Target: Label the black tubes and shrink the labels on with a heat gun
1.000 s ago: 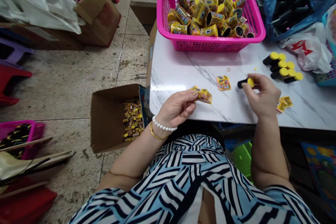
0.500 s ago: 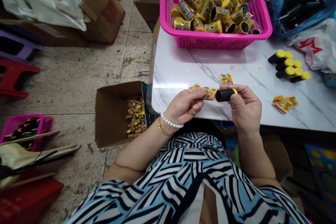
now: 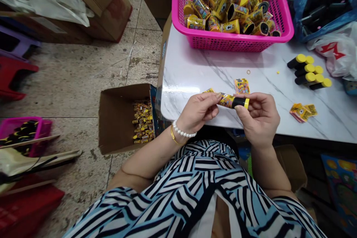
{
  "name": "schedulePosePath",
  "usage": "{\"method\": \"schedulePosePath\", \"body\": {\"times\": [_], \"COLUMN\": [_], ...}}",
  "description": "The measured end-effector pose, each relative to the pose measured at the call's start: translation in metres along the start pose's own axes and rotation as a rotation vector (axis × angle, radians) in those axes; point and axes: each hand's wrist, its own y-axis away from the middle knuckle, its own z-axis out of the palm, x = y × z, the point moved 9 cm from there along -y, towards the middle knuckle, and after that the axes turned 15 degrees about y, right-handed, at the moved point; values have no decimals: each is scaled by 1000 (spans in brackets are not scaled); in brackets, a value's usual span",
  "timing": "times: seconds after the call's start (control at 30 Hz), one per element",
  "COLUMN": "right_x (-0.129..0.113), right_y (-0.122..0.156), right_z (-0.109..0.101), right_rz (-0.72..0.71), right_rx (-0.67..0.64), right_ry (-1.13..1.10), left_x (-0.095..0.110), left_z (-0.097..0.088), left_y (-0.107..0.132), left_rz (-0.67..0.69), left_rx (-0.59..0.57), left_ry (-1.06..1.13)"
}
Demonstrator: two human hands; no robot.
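One pinch grip, made by my left hand [image 3: 199,109], holds the left end of a printed yellow sleeve [image 3: 225,100] above the counter [image 3: 192,70]. The sleeve covers the left portion of a black tube [image 3: 239,102]. My right hand [image 3: 260,116] clamps the tube at its yellow-capped right end. Seven capped tubes [image 3: 309,68] are grouped on the counter, farther right.

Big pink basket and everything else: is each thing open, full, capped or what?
Big basket: open, heaped with wrapped tubes.
Held tube: capped, partly covered by printed wrapper.
Left hand: pinching printed wrapper.
Right hand: gripping held tube.
Tubes at right: capped.
Cardboard box of yellow pieces: open.
Blue bag: open, black pieces inside.
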Motion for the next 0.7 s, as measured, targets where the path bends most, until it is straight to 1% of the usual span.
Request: {"method": "schedulePosePath", "body": {"times": [0.07, 0.13, 0.2, 0.23, 0.3, 0.33, 0.4, 0.47, 0.5, 0.53, 0.6, 0.67, 0.7], "right_x": [1, 2, 3, 3, 3, 3, 4, 6, 6, 4, -4, -12, -15], "right_y": [0, 1, 3, 4, 3, 3, 1, 2, 3, 4, 6, 9, 11], "right_z": [0, -2, -3, -3, -1, 1, 6, 9, 8, 6, -1, -8, -10], "right_rz": [-39, -88, -121, -135, -165, -180, -194, -183, -185, -203, -278, -377, -418], "right_rx": [33, 78, 112, 120, 104, 76, -11, -93, -114, -116, -81, -33, -13], "right_ry": [-20, -42, -42, -34, -7, 10, 49, 97, 119, 140, 186, 254, 295], "left_x": [8, 22, 35, 38, 35, 32, 27, 25, 24, 22, 18, 13, 10], "left_z": [-4, -6, -2, 3, 15, 18, 19, 17, 18, 20, 25, 26, 23], "left_y": [5, 11, 15, 16, 14, 12, 10, 9, 9, 9, 10, 9, 8], "left_rz": [113, 276, 403, 415, 352, 306, 244, 228, 226, 225, 212, 155, 114], "left_rx": [27, 46, 9, -44, -177, -222, -241, -210, -208, -219, -257, -274, -263], "left_ry": [-68, -120, -168, -192, -231, -249, -270, -272, -277, -283, -281, -231, -193]}}
